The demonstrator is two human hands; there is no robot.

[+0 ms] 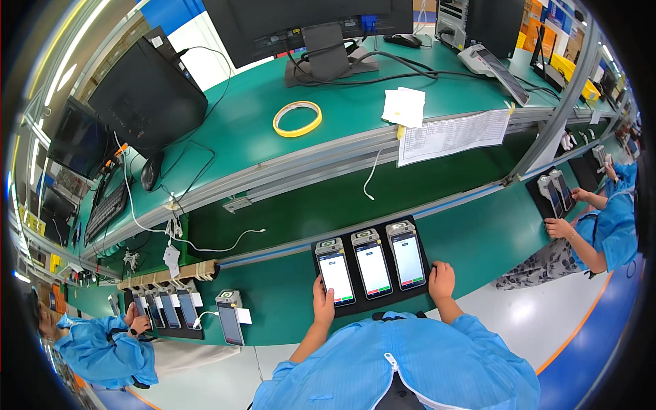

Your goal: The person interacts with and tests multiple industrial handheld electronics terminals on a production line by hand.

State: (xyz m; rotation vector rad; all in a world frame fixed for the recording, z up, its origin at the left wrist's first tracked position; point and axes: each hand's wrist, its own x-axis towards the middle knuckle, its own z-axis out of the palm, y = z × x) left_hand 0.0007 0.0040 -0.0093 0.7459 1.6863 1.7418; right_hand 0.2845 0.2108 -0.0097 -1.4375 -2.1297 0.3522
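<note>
Three handheld payment terminals, the left [337, 277], the middle [372, 265] and the right [406, 256], lie side by side with lit white screens. Red and green bars show at their lower ends. Under them is a black tray [362, 307] on the green bench. My left hand [323, 302] grips the tray's left edge, its thumb by the left terminal's lower corner. At the opposite edge, my right hand [442, 281] is curled round the tray's side, close to the right terminal. Some fingertips of both hands are hidden.
Another terminal [230, 318] with a white cable stands to the left, beside a row of several terminals [171, 309] near a co-worker's hands [139, 321]. Right, another person handles terminals [555, 193]. A raised shelf [253, 147] holds a tape roll [298, 119] and monitor [324, 51].
</note>
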